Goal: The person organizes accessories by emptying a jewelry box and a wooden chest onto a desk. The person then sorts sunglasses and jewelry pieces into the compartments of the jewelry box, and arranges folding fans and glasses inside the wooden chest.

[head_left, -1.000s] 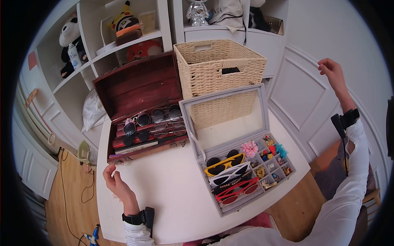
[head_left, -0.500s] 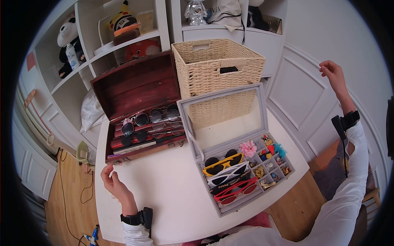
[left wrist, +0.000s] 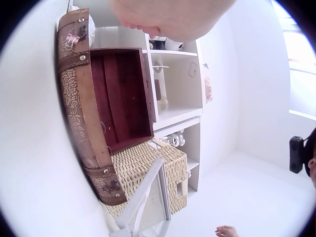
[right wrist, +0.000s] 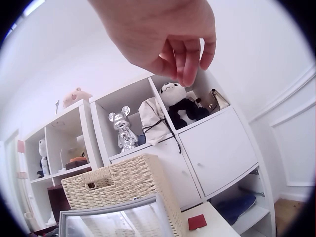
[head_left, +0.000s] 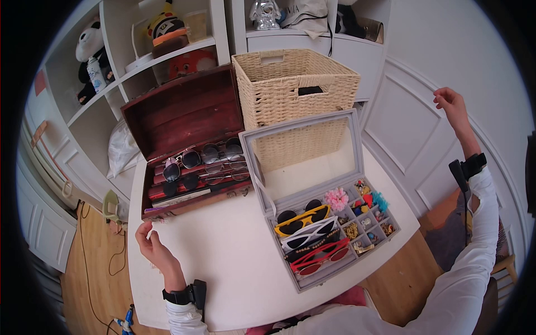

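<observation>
My left hand (head_left: 159, 255) hangs over the table's left side, fingers loosely bent and empty, near the front corner of an open dark red wooden chest (head_left: 184, 120). Inside the chest lie several pairs of sunglasses (head_left: 190, 158) and glasses. My right hand (head_left: 453, 110) is raised far out to the right, in front of the wall panel, with loosely curled fingers and nothing in them. Between the hands stands an open grey jewellery case (head_left: 301, 289) with a clear lid. It holds yellow sunglasses (head_left: 301, 220), white ones (head_left: 310, 233), red ones (head_left: 319, 258) and small trinkets in compartments.
Behind the case a woven basket (head_left: 301, 92) stands on the white table (head_left: 229, 262). White shelves (head_left: 84, 114) with plush toys line the back. A red card-like piece (right wrist: 197, 222) lies on the table beside the basket. Cables (head_left: 84, 268) run over the floor at left.
The head view has shifted slightly, so the table and boxes sit a little higher and further left. Both hands keep nearly the same pose, and nothing on the table was moved.
</observation>
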`<act>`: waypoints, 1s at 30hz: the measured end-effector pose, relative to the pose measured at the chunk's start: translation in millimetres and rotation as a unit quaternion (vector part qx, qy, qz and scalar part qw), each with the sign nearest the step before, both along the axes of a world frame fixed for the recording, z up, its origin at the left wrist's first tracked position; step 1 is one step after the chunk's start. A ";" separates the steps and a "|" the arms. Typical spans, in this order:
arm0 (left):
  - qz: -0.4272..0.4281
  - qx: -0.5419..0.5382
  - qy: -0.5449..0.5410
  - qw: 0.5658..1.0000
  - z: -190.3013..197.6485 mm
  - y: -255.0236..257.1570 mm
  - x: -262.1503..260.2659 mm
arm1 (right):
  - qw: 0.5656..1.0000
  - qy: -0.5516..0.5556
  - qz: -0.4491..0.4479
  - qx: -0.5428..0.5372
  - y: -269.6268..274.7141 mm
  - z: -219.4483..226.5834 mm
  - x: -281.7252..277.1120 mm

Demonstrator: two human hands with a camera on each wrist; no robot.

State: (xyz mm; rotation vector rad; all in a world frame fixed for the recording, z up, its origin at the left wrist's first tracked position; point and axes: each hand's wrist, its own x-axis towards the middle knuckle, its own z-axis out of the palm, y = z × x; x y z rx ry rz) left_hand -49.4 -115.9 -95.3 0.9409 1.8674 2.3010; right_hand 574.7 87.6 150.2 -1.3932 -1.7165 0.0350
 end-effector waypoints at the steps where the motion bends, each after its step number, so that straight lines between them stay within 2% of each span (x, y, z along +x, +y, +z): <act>1: -0.001 0.002 0.000 1.000 -0.5 0.1 -0.3 | 1.000 0.000 -0.001 -0.001 0.7 -3.4 2.1; 4: -0.001 -0.009 0.013 1.000 -2.0 -0.2 -1.8 | 1.000 0.006 0.000 -0.007 2.8 -19.8 11.5; 6: 0.005 -0.011 0.022 1.000 -1.0 -0.8 -2.6 | 0.999 -0.002 0.021 -0.048 4.1 -41.0 24.3; 8: 0.010 -0.011 0.026 1.000 1.2 -0.9 1.3 | 0.993 -0.016 0.031 -0.117 9.5 -78.7 45.9; 10: -0.005 -0.004 0.085 0.996 6.3 -2.1 10.2 | 0.976 -0.024 0.049 -0.211 -7.1 -114.1 46.3; 11: -0.003 -0.007 0.079 0.997 9.4 1.7 17.8 | 0.963 -0.036 0.045 -0.263 -21.4 -125.9 38.6; 12: -0.064 -0.042 0.123 0.989 14.7 6.8 27.1 | 0.958 -0.042 0.057 -0.279 -17.9 -126.8 44.1; 13: -0.125 -0.077 0.165 0.975 20.6 14.0 37.7 | 0.918 -0.037 0.068 -0.388 -42.9 -150.2 31.6; 14: -0.182 -0.125 0.164 0.961 30.9 22.6 52.6 | 0.889 -0.055 0.105 -0.443 -54.2 -157.0 25.0; 15: -0.239 -0.172 0.161 0.942 41.3 34.8 69.9 | 0.884 -0.058 0.108 -0.452 -63.9 -165.0 15.2; 17: -0.326 -0.229 0.196 0.896 52.3 63.3 97.1 | 0.828 -0.064 0.119 -0.544 -81.4 -179.5 -3.3; 19: -0.371 -0.269 0.227 0.859 49.9 97.6 114.3 | 0.814 -0.047 0.147 -0.560 -91.9 -198.3 -8.6; 20: -0.371 -0.271 0.224 0.859 47.1 110.1 124.0 | 0.803 -0.028 0.173 -0.570 -95.7 -207.5 -8.4; 22: -0.356 -0.378 0.222 0.825 38.9 129.7 138.6 | 0.816 -0.041 0.194 -0.543 -100.7 -224.2 -6.6; 23: -0.353 -0.379 0.221 0.826 27.5 137.5 140.2 | 0.829 -0.051 0.214 -0.515 -100.5 -228.9 -6.6; 25: -0.302 -0.309 0.247 0.867 14.1 140.3 142.9 | 0.829 -0.035 0.228 -0.509 -102.6 -229.4 -6.2; 26: -0.340 -0.304 0.205 0.866 10.1 141.5 138.5 | 0.826 -0.005 0.215 -0.521 -102.8 -230.2 -5.5; 28: -0.340 -0.298 0.192 0.871 14.3 137.8 141.6 | 0.819 0.025 0.214 -0.532 -100.7 -226.9 -9.2; 30: -0.334 -0.296 0.178 0.877 18.0 132.5 144.8 | 0.850 -0.039 0.171 -0.497 -102.7 -224.4 -16.0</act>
